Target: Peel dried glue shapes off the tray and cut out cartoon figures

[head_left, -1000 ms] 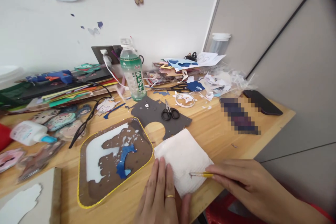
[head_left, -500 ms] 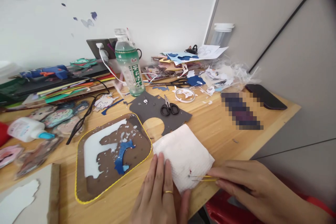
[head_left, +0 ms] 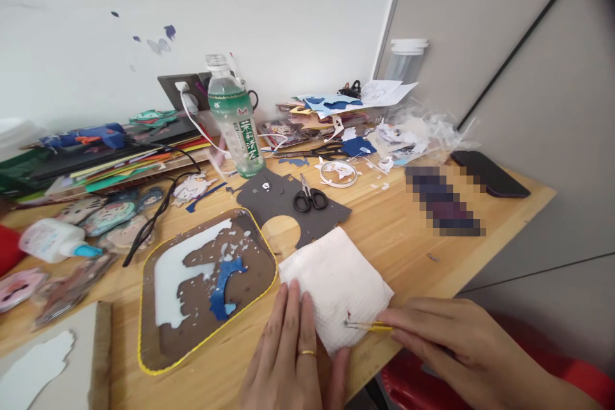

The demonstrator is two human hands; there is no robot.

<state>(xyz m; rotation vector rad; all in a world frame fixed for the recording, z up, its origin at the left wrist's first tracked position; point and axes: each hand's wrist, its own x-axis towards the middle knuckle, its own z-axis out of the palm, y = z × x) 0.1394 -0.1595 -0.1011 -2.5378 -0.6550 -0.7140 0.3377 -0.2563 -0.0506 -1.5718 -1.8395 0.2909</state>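
"What are the hands doing?"

"The left hand [head_left: 284,359] is lying open, steadying the paper towel [head_left: 341,269] on the table [head_left: 408,262]; the right hand [head_left: 446,339] is gripping tweezers [head_left: 377,327], their tips working at a dark speck [head_left: 346,323] on the towel."

"And next?"

"That speck (barely showing) is probably demanding a light, steady pinch."

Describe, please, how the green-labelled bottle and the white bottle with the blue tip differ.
The green-labelled bottle stands upright, while the white bottle lies on its side. The green-labelled bottle is clearly the larger; the white bottle is smaller. The green-labelled bottle has a see-through neck, whereas the white bottle narrows to a blue tip. Both are on the wooden desk.
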